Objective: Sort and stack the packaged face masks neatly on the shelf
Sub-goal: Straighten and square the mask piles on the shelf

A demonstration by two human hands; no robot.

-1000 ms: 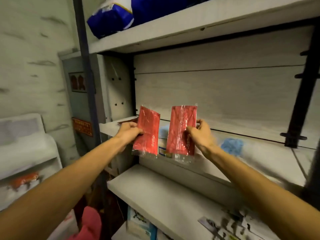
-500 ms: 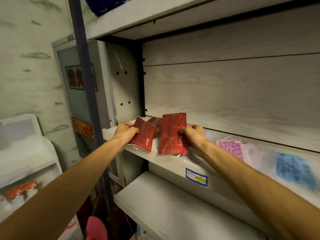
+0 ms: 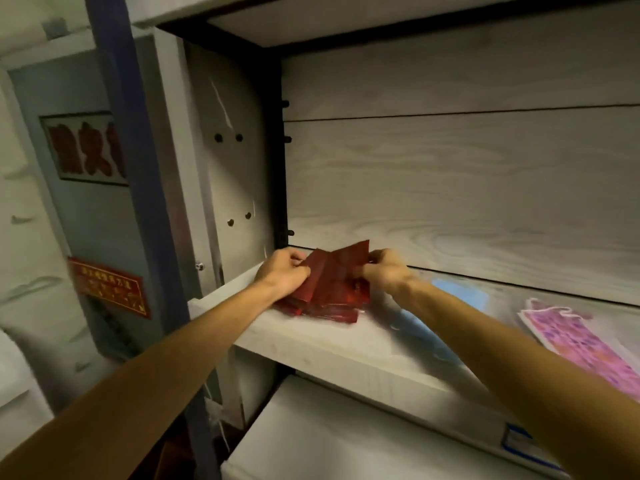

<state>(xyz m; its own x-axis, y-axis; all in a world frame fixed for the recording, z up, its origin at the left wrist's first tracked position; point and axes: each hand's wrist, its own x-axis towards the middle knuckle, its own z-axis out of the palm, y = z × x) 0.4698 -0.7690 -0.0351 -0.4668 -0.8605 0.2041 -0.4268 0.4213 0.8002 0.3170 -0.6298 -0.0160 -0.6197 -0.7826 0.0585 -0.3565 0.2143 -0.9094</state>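
Left hand (image 3: pixel 282 271) and right hand (image 3: pixel 384 271), fingers clamped, hold red mask packs (image 3: pixel 332 282) at the shelf's (image 3: pixel 346 344) left rear corner; pack count and print unreadable.

Glossy plastic-wrapped red packs (image 3: pixel 332 289) — pale, seemingly matt woodgrain shelf (image 3: pixel 346 344)

Your left hand (image 3: pixel 284 271) and right hand (image 3: pixel 384 271) have carried both red mask packets (image 3: pixel 337 271) inward onto the red pile (image 3: pixel 325 308) at the shelf's (image 3: pixel 329 344) left end.
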